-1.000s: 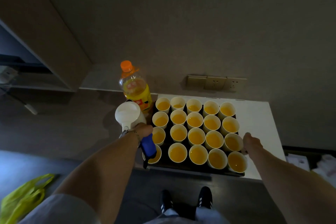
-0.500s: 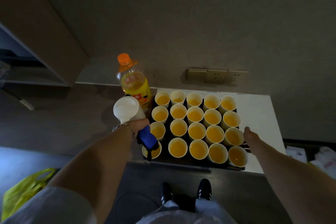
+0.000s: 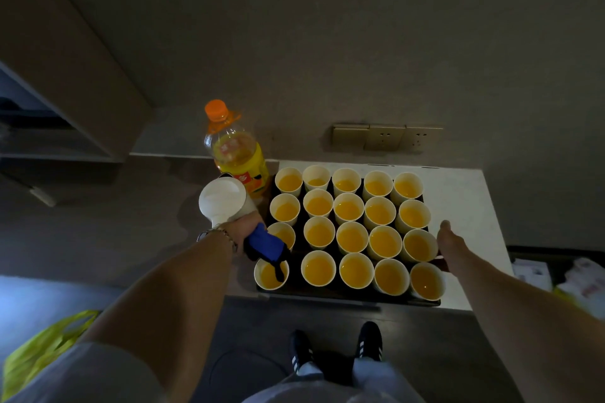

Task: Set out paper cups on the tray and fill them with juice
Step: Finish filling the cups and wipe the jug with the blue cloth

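Gripping a white funnel-shaped tool (image 3: 226,203) by its blue handle, the left hand (image 3: 244,228) hovers beside twenty round paper cups (image 3: 352,237) of juice on a dark tray (image 3: 347,296), while the right hand (image 3: 450,239) clasps the tray's edge on the pale worktop (image 3: 465,193).

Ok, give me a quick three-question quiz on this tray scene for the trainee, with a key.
1. True or false: every paper cup on the tray has juice in it.
2. How many cups stand on the tray, in how many rows?
3. Where is the juice bottle? A) lying on the floor B) upright beside the tray's far left corner C) in the right hand

Key:
1. True.
2. Twenty, four rows of five.
3. B. The left hand holds a white and blue thing, not the bottle.
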A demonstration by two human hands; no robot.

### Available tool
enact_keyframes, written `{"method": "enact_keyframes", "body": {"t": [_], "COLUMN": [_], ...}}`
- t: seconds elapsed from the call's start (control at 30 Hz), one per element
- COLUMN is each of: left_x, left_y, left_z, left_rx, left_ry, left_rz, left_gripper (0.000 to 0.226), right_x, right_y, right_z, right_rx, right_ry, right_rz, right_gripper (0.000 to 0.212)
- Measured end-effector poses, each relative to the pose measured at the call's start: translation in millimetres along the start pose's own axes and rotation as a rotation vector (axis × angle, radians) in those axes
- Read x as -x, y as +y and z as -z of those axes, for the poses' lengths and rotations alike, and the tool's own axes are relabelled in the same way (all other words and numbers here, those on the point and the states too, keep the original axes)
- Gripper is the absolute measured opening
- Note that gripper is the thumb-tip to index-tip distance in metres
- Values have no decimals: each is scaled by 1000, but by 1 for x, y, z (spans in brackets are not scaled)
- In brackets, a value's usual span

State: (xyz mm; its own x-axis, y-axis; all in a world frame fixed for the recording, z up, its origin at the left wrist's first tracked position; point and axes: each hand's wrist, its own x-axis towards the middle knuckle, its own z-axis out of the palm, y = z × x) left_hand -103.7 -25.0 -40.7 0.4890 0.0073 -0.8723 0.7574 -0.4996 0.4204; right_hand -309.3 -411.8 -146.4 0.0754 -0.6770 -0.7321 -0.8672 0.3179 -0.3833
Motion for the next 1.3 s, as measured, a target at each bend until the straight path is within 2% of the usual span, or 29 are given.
{"method": "enact_keyframes", "body": {"t": [0.2,0.37,0.53,0.97,1.3], "left_x": [0,-4,-12,-9,-6], "left_y": [0,-4,-5,-9,-6], "left_z": [-6,-5,-13,-12,-15], "left_rx": [0,78,85,99,46], "left_ry": [10,-3,48,28,71], "left_rz": [-11,16,3,31,-31], "left_gripper": [32,20,29,24,30], "right_x": [6,30,41,51,55], "right_y": [-5,-11,-12,-8,-9], "right_z": [1,3,4,5,5], "right_rx": [-40,31,130,239,282], "right_ry": [-6,36,87,124,116], "right_rz": [-9,23,71,146,168], "right_gripper": [85,84,83,84,83]}}
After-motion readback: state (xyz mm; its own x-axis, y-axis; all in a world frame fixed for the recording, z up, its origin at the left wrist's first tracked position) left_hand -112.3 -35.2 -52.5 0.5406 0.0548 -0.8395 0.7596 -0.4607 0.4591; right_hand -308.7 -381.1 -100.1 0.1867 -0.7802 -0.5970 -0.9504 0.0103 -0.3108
